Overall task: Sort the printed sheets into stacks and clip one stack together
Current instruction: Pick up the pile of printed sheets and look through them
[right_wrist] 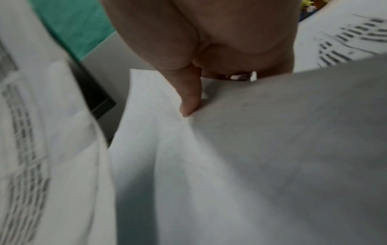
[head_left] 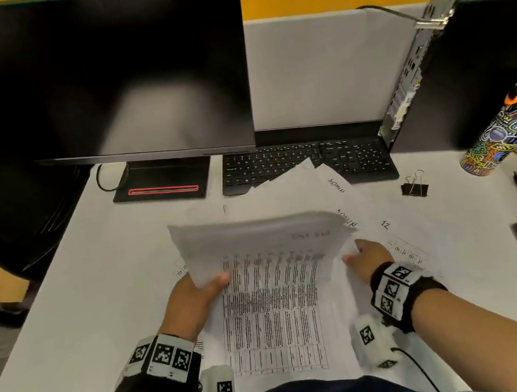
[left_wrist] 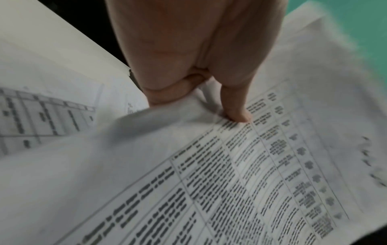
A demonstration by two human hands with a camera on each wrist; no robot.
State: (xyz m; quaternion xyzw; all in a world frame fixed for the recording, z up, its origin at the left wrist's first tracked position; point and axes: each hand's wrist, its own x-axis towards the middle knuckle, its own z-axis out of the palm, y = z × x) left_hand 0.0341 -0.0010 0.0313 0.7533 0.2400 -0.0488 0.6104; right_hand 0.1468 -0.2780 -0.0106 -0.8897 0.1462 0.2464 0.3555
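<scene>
Sheets point(head_left: 258, 240) sit lifted at centre frame, left hand point(head_left: 198, 292) and right hand point(head_left: 368, 259) each pinching a side edge, probably to square the stack over the printed page point(head_left: 271, 314) on the worktop point(head_left: 94, 293). Clip point(head_left: 414, 185) waits at right. Most fingers hide beneath paper; print is blurred.

White printed sheets point(head_left: 270, 300) carry black table text, on a white desk point(head_left: 101, 292). At two o'clock, a black binder clip point(head_left: 414, 188); farther right, a bottle point(head_left: 501, 132) in multicoloured doodles, orange-and-white cap. Black monitor point(head_left: 111, 76), red stripe on its base.
</scene>
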